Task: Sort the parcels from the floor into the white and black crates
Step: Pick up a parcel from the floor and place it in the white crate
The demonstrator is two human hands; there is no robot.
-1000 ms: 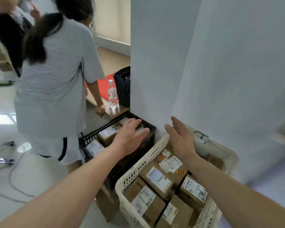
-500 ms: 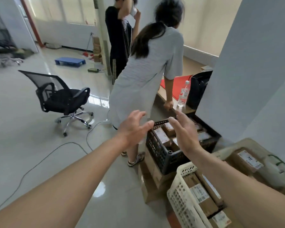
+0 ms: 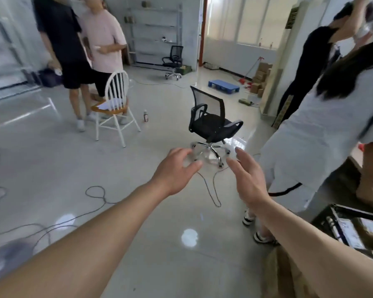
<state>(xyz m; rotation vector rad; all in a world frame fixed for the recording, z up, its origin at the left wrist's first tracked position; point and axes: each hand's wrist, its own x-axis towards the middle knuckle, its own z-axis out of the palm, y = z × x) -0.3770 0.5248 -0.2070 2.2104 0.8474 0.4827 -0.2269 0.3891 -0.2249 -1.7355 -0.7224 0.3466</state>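
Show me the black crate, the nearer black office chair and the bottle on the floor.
black crate (image 3: pixel 323 222), head view, on its near wall.
nearer black office chair (image 3: pixel 211 124), head view, on the seat.
bottle (image 3: pixel 145 116), head view, on its body.

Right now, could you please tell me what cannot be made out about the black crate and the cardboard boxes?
Black crate: head view, cut off by the right edge, lower part behind the right forearm; contents blurred.
Stacked cardboard boxes: head view, far off, too small to read any labels.
Brown cardboard: head view, blurred, cut by the bottom edge, partly under the same forearm.
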